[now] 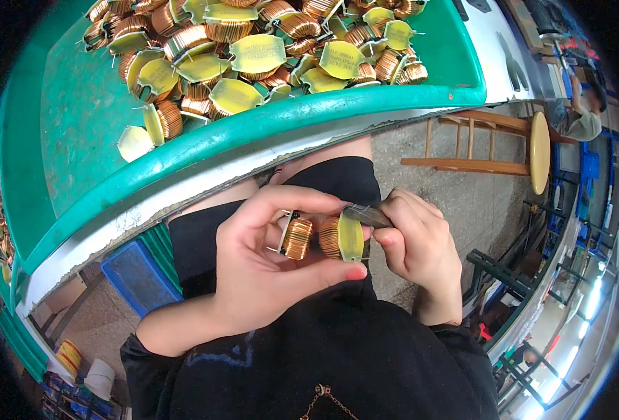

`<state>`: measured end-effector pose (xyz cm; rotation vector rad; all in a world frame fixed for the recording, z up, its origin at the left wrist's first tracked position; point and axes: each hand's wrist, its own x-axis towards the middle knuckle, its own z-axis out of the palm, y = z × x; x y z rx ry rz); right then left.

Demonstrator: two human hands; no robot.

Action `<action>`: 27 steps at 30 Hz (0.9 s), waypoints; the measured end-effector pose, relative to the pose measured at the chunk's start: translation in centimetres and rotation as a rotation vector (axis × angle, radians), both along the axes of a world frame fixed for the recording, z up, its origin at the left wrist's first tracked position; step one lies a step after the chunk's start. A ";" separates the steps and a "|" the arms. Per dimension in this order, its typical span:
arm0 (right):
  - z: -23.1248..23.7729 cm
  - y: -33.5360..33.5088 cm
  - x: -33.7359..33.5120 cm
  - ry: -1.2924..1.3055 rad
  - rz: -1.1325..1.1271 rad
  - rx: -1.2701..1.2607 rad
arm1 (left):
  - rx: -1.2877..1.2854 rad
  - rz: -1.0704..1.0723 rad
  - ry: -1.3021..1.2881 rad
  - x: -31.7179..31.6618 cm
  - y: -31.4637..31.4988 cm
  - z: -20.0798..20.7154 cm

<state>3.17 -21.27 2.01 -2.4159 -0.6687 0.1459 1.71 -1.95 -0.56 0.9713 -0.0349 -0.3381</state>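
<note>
My left hand (pixel 267 262) holds two copper-wound coils over my lap. One coil (pixel 297 238) sits against the fingers; the other (pixel 341 238) has a yellow-green plastic base and is pinched between thumb and forefinger. My right hand (pixel 418 245) grips a small dark metal tool (pixel 367 215) whose tip rests on top of the coil with the yellow-green base. Both hands are close together, just below the edge of the green table.
The green table (pixel 78 133) above carries a heap of several similar copper coils with yellow-green bases (pixel 253 49). A wooden stool (pixel 491 140) stands at the right, a blue bin (pixel 138 276) under the table at the left. Another person sits far right.
</note>
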 end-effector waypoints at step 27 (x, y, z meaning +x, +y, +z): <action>-1.3 0.6 -1.4 0.060 -0.209 0.195 | -0.149 0.051 0.036 0.0 0.1 -0.1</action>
